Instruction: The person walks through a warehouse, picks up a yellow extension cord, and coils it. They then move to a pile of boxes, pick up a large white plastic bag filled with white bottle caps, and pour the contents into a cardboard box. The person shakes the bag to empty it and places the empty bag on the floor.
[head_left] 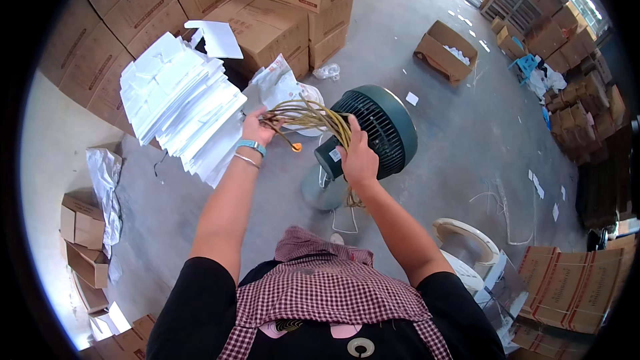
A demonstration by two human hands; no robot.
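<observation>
A coiled bundle of yellow-brown cable [303, 113] stretches between my two hands. My left hand [259, 128], with a light blue watch and a bangle at the wrist, is closed round the bundle's left end. From that side a loose end with an orange tip [297, 147] hangs down. My right hand [360, 157] grips the bundle's right part, and some of the cable dangles below it. Right behind this hand stands a dark green fan [393, 127] with a round slatted housing, partly covered by my hand and the cable.
A tall stack of white sheets [180, 107] stands at the left, before piled cardboard boxes [280, 27]. An opened carton [447, 53] sits on the floor farther right. A white round-topped chair [470, 247] is near my right elbow. Paper scraps litter the grey floor [467, 147].
</observation>
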